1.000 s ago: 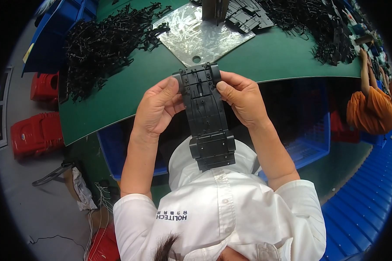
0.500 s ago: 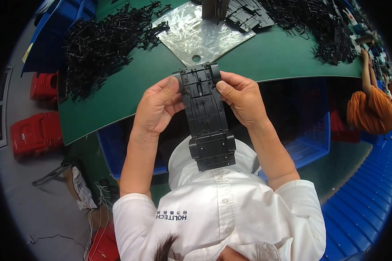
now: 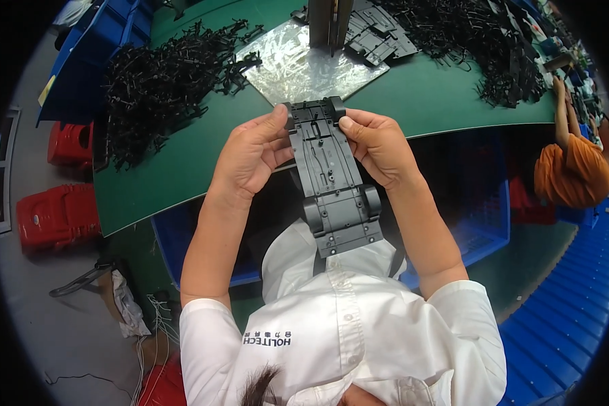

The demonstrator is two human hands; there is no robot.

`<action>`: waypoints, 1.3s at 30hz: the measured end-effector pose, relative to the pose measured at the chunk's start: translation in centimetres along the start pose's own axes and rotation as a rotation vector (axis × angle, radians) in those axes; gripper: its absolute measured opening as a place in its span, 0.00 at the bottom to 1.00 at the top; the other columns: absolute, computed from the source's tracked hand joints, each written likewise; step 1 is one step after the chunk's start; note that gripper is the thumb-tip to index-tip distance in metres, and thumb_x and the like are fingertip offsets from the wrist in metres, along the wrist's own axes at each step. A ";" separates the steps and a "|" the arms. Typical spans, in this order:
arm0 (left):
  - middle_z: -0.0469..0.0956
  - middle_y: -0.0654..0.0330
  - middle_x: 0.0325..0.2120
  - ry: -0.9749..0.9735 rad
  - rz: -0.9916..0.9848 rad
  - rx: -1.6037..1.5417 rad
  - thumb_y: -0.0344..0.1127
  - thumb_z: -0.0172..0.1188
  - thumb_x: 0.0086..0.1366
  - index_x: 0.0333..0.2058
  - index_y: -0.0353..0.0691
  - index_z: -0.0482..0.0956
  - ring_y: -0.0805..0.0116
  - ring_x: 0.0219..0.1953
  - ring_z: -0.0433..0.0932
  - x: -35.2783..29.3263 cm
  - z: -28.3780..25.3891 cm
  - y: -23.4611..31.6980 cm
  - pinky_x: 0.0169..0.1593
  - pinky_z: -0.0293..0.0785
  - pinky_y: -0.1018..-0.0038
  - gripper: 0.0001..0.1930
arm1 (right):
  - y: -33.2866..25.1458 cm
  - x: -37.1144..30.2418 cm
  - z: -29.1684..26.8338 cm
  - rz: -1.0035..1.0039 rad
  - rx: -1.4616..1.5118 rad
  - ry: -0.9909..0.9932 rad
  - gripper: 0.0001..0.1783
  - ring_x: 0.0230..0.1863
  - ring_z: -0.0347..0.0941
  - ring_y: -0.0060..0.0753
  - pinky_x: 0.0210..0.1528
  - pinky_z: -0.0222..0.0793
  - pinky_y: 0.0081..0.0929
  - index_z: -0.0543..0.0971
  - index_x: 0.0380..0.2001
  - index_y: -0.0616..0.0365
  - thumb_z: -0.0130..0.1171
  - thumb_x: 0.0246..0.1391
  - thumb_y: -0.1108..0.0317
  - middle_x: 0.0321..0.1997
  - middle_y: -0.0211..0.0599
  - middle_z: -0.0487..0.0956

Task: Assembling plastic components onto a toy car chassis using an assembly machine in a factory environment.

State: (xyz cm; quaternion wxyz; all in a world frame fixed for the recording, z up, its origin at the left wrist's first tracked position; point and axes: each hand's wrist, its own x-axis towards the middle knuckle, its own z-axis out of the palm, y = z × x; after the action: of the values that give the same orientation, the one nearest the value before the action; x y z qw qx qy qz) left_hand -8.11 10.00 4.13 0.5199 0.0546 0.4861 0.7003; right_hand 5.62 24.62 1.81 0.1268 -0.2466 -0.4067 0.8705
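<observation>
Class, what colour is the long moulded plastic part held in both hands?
Dark grey to black, all one colour: the plastic part, seen best in the head view.

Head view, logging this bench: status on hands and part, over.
Left hand and right hand both grip the long dark-grey plastic chassis plate at its far end. Plate held above the green table edge. Nothing between the hands.

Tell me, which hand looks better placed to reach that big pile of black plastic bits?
Probably the left hand: the large pile of black parts lies on its side of the green table. The right hand would have to cross the dark chassis both hands hold.
</observation>
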 end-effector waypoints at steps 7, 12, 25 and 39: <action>0.74 0.67 0.22 0.057 -0.008 0.002 0.42 0.60 0.58 0.29 0.41 0.75 0.78 0.25 0.74 1.7 2.1 1.7 0.29 0.74 0.80 0.11 | -1.3 2.0 -0.4 0.011 0.096 0.041 0.13 0.32 0.75 0.24 0.36 0.74 0.20 0.72 0.43 0.74 0.50 0.55 0.75 0.34 0.40 0.77; 0.73 0.69 0.21 0.076 -0.016 0.005 0.42 0.61 0.58 0.29 0.42 0.74 0.78 0.24 0.73 3.2 2.1 2.2 0.29 0.74 0.80 0.10 | -2.2 3.1 0.0 0.025 -0.014 0.094 0.13 0.26 0.76 0.20 0.26 0.74 0.15 0.73 0.44 0.68 0.50 0.57 0.72 0.30 0.36 0.78; 0.72 0.70 0.20 0.088 -0.017 0.019 0.41 0.61 0.57 0.29 0.44 0.75 0.80 0.24 0.72 5.7 2.6 3.6 0.29 0.72 0.82 0.09 | -3.5 5.5 0.4 0.019 -0.009 0.242 0.15 0.30 0.75 0.25 0.32 0.75 0.20 0.70 0.45 0.71 0.53 0.52 0.78 0.34 0.40 0.76; 0.72 0.69 0.20 0.139 0.016 0.031 0.40 0.62 0.56 0.28 0.43 0.75 0.79 0.23 0.72 7.5 2.8 4.6 0.28 0.72 0.81 0.09 | -4.1 9.2 -1.9 0.032 0.024 0.155 0.17 0.32 0.75 0.27 0.34 0.76 0.21 0.69 0.45 0.72 0.56 0.50 0.79 0.35 0.41 0.76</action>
State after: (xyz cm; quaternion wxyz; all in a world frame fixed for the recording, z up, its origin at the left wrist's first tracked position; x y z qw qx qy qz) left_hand -13.04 17.65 5.78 0.4783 0.0177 0.5313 0.6990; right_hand -1.09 32.35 0.95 0.1469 -0.3181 -0.3811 0.8556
